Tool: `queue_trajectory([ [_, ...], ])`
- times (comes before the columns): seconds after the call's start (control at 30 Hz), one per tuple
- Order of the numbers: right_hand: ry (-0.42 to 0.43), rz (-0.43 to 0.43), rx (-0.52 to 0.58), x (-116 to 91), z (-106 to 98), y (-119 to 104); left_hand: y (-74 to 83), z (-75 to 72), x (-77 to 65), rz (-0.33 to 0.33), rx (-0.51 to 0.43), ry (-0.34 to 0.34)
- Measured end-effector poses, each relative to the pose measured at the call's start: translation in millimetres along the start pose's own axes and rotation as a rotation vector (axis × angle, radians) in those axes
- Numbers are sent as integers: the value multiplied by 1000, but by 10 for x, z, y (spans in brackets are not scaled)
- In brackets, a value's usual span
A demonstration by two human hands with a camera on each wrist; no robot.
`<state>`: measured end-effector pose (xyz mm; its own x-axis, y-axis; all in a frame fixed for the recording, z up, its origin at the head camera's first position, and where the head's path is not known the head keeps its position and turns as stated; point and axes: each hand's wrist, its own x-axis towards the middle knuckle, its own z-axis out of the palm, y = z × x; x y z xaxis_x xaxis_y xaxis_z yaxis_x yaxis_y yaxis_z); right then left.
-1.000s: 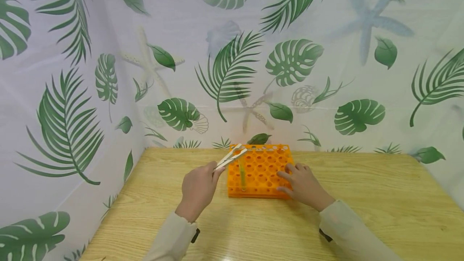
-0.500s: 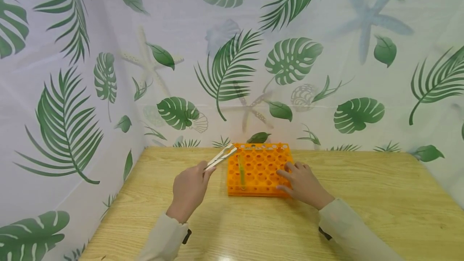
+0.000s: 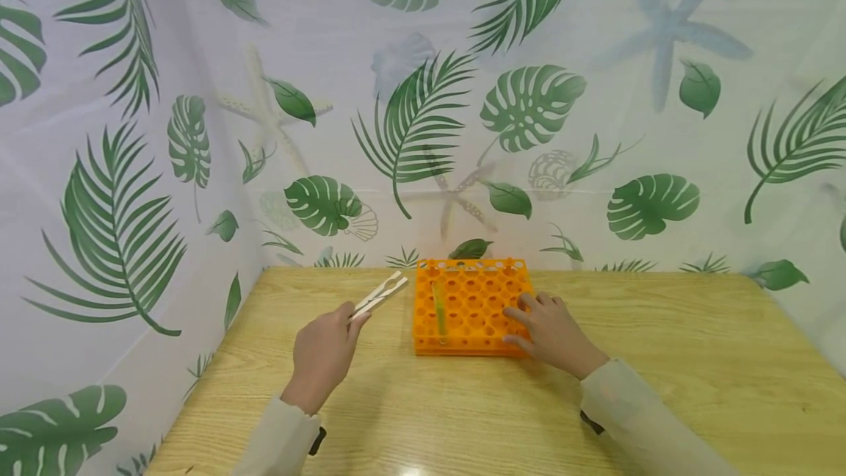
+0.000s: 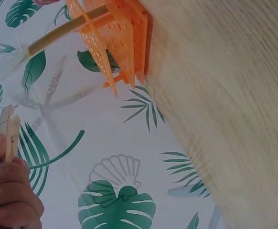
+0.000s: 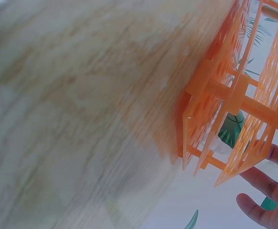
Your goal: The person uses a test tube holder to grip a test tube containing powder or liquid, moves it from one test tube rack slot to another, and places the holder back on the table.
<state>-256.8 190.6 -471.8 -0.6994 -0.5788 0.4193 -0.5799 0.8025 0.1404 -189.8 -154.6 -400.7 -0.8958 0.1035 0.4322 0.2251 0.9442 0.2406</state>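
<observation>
My left hand (image 3: 324, 350) grips a wooden test tube holder (image 3: 381, 295), its tip pointing up and right over the table, left of the orange test tube rack (image 3: 472, 346). No tube is in the holder's tip. One test tube (image 3: 440, 314) with yellow-green liquid stands in the rack's left part, its upper end sticking out above the top plate in the left wrist view. Spread fingers of my right hand (image 3: 555, 333) rest on the rack's right side. In the right wrist view those fingers (image 5: 261, 183) lie extended along its upper plate.
The rack stands on a wood-grain table (image 3: 423, 417) near its back edge. Behind and at the left hangs a white curtain (image 3: 317, 131) printed with leaves, shells and starfish.
My left hand has drawn the test tube holder left and slightly down, away from above the tube and rack. The tube stays in the rack, and my right hand keeps its place.
</observation>
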Motion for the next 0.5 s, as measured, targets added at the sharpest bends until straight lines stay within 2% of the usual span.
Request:
queue_trajectory([
  [0.5,33,-10,-5,-10,21,15,-224,23,-88,-47,13,-55],
])
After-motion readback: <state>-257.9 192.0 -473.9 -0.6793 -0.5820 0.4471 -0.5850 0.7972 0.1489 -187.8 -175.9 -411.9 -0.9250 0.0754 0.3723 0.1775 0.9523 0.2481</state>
